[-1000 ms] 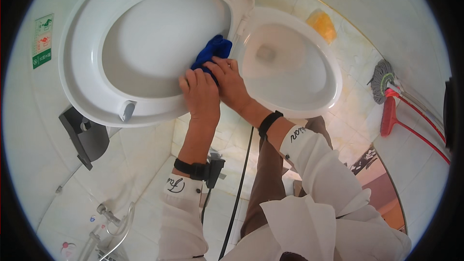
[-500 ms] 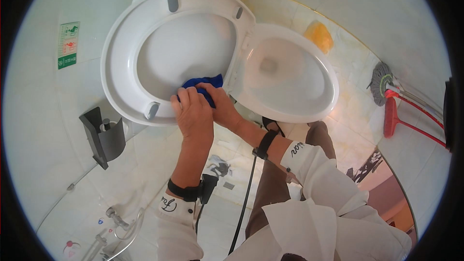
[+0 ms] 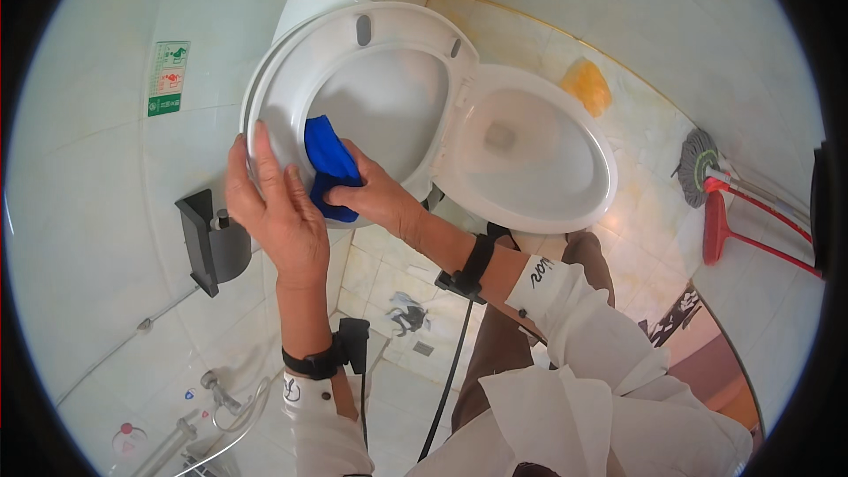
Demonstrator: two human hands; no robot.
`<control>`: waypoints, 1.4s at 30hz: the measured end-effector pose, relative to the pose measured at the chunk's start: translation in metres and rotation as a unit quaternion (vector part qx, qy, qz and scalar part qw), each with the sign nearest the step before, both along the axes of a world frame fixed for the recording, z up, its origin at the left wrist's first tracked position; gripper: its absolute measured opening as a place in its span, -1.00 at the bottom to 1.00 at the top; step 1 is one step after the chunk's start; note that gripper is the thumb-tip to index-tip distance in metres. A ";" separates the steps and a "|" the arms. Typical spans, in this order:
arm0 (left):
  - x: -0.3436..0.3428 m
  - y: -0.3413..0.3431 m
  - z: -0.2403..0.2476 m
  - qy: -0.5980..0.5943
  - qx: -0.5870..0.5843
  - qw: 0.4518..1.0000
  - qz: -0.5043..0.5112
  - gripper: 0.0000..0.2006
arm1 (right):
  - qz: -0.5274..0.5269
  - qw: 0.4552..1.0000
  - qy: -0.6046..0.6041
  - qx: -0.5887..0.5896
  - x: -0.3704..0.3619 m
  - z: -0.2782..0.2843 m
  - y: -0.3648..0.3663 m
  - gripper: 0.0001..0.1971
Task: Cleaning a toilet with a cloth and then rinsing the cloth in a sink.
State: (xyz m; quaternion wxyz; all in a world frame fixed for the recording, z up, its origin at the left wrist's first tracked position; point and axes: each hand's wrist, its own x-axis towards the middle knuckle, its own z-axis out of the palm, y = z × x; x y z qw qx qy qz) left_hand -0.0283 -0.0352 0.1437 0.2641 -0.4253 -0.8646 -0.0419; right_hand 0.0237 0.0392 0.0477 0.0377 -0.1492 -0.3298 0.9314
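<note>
The toilet seat stands raised in front of the lid, with a gap between them along the left edge. My left hand grips the lower left rim of the seat, its fingers stretched along and around the edge. A folded blue cloth is pinched in my right hand and lies against the inner edge of the seat ring. Right of the hinge, the white toilet bowl is uncovered, with a grey drain area inside.
A dark grey toilet brush holder hangs on the left wall below my left hand. A shower hose is at the lower left. A grey mop and a red broom lean at the right. A yellow cloth-like thing lies behind the bowl.
My left hand has moved left from beside the cloth to the seat's outer rim. My right hand has carried the blue cloth left, and the seat has parted from the lid.
</note>
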 end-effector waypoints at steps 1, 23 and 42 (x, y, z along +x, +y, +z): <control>-0.002 0.000 -0.002 -0.024 0.007 1.000 -0.007 -0.64 | -0.016 1.000 0.002 -0.005 0.002 0.001 -0.001 -0.34; 0.194 0.040 -0.032 -0.300 0.100 0.928 -0.196 -0.54 | -0.107 0.980 -0.049 -0.158 0.340 -0.121 0.035 -0.41; 0.330 0.112 -0.236 -0.407 -0.045 0.866 -0.286 -0.49 | -0.298 0.916 -0.261 0.070 0.338 -0.074 0.230 -0.57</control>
